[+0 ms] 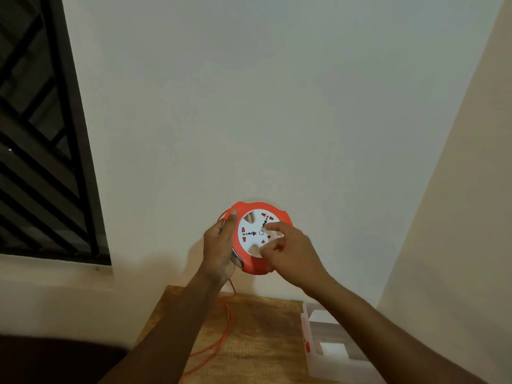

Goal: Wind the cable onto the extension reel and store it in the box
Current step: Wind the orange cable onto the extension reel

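Observation:
An orange extension reel (pixel 250 263) with a white socket face is held up in front of the wall, above the table's far edge. My left hand (pixel 219 245) grips its left rim, thumb on the orange edge. My right hand (pixel 291 249) rests on the white face, fingers curled on its right part. An orange cable (pixel 225 331) hangs from under my left hand and trails in loops over the wooden table (pixel 260 336). A clear plastic box (pixel 329 347) with a red latch stands open at the right of the table.
A dark window with a black grille (pixel 41 151) fills the left. Pale walls meet in a corner at the right. A dark shape (pixel 55 358) lies low at the left, beside the table.

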Motion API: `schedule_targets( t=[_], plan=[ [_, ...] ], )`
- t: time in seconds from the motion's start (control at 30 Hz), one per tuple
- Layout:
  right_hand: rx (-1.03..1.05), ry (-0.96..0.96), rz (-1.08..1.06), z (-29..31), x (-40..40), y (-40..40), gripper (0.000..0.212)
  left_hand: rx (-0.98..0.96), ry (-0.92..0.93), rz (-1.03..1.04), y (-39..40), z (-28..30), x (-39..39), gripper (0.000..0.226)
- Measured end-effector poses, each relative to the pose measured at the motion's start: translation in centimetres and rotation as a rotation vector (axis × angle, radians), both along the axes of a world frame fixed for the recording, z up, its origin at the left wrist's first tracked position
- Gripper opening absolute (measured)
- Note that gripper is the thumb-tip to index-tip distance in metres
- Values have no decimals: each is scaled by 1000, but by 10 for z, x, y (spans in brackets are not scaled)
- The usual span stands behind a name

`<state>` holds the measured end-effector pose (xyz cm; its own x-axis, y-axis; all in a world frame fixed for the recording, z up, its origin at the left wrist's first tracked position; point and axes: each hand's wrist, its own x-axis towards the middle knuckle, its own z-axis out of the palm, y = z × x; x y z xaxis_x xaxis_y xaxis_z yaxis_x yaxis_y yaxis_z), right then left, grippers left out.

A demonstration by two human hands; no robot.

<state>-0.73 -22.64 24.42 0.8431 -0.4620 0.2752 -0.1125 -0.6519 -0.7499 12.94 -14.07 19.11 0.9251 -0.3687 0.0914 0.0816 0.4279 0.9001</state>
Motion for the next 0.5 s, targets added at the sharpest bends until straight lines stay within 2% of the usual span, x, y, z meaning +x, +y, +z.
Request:
schedule_targets(
  t=[0.07,0.13,0.2,0.3,0.43,0.5],
  plan=[
    [-608,-12,31,-2,-2,-16,39,22,-20,-20,2,0,2,20],
    [-983,61,192,-3,0,-31,39,46,-44,-48,3,-2,2,19],
    [-1136,172,338,-3,3,-40,48,80,-81,-82,2,-4,0,24],
    [-1284,299,396,0,4,-44,67,135,-122,-114,0,-4,-2,34],
    [-1485,356,327,2,3,-44,71,148,-144,-121,-4,-1,-1,33],
    [-1444,384,250,0,8,-41,78,142,-135,-117,-6,0,0,29]
  ],
)
